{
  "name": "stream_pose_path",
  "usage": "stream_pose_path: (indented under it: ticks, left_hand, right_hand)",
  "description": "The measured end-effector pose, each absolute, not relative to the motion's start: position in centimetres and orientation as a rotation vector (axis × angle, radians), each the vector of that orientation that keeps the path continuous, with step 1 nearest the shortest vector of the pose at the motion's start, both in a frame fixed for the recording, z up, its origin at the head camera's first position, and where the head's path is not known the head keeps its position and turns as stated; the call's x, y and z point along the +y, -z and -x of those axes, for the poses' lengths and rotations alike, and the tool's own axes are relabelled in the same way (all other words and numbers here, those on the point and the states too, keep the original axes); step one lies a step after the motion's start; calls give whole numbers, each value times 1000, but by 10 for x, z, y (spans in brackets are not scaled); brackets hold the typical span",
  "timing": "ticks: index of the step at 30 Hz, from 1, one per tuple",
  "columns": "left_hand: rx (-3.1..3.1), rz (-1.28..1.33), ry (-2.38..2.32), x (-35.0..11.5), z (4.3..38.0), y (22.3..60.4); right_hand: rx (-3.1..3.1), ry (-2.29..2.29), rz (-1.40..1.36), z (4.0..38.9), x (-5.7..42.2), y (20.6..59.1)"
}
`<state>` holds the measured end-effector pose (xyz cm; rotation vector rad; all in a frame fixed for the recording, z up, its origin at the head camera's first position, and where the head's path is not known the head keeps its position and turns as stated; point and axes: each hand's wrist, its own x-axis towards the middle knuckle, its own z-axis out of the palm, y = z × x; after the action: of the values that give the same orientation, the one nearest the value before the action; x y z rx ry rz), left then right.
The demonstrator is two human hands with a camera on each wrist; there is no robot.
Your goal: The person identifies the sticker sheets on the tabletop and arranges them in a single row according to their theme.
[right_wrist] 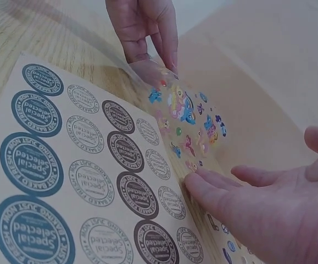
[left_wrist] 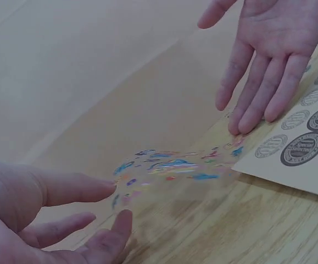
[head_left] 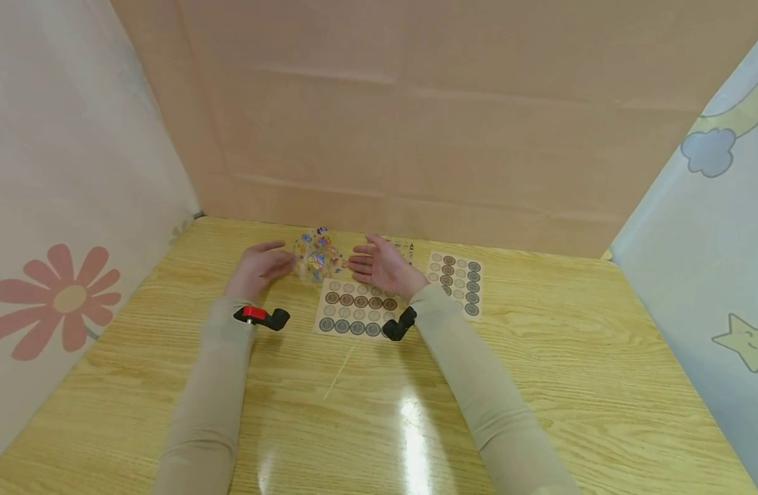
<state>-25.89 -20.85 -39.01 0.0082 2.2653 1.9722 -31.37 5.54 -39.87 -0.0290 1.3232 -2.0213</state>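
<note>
Though clear, sheet (head_left: 318, 260) of bright stickers (right_wrist: 182, 106) beside left hand (head_left: 258, 267).

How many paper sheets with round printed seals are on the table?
2. One sheet lies between the wrists, partly covered by the right wrist camera; the other sheet lies right of the right hand, partly behind the sleeve. More could be hidden.

A clear sticker sheet (head_left: 317, 260), dotted with small blue, pink, yellow and purple figures around a larger multicoloured one, sits bowed over the tabletop (head_left: 292, 385), at least partly raised. The left hand's (head_left: 261, 267) fingertips meet its 9 o'clock edge; the right hand's (head_left: 385, 267) reach its 3 o'clock edge.
</note>
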Motion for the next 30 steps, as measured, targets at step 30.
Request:
stream_pose_path:
  ticks: [30]
  left_hand:
    - [1763, 385, -2423, -194, 266, 365]
  right_hand:
    - [1379, 2196, 46, 317, 51, 401]
